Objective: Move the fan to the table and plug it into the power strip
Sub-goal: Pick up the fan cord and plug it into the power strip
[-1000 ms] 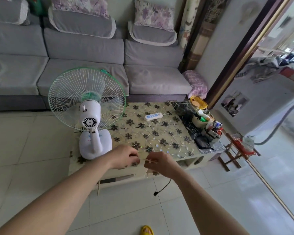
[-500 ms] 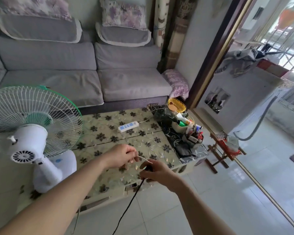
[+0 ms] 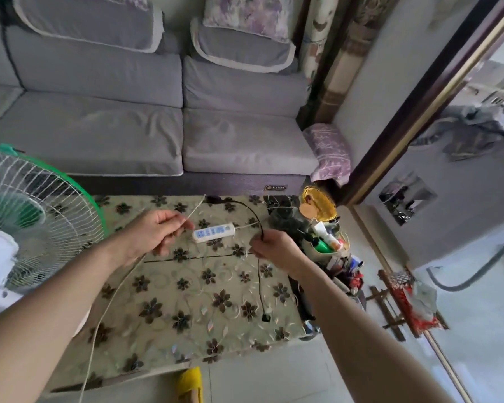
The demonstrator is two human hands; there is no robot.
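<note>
Both hands have risen over the surface: left hand pinches a pale cord, right hand fingers pinch the black cord. Fan stands at left; plugging into the power strip comes next.

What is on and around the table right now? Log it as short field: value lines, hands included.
fan: stands at the table's left end
table: floral cloth
power strip: lies on the table, far side, nothing visibly plugged in
left hand: pinches a thin white cord
right hand: holds a black cord
black cord end: on the table
</note>
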